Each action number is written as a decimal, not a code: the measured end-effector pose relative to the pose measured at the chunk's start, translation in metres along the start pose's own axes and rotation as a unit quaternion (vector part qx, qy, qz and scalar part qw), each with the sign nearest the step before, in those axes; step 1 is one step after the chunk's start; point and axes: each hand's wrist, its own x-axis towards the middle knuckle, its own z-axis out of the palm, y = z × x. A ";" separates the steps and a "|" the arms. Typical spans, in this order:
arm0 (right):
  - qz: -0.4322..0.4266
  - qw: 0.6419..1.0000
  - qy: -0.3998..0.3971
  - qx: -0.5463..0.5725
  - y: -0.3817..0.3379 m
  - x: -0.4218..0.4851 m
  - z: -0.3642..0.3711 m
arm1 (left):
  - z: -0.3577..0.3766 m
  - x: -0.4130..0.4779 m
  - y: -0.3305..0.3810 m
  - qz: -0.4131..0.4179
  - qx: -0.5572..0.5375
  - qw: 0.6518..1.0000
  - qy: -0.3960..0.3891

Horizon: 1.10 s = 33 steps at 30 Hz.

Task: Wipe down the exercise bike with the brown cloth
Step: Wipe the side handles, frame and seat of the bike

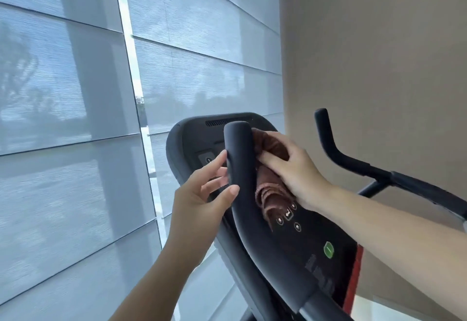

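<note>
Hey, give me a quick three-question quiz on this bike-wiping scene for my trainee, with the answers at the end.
1. Which hand holds the cloth?
2. True or false: the left hand is off the handlebar.
3. The round button on the console is: A red, B green, C blue.

Key:
1. The right hand, which presses the cloth against the handlebar.
2. False. Its fingers and thumb curl round the handlebar.
3. B.
</note>
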 end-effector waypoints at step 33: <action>-0.030 0.997 -0.073 0.004 0.011 -0.043 -0.003 | 0.004 -0.004 0.006 -0.028 -0.029 0.999 0.015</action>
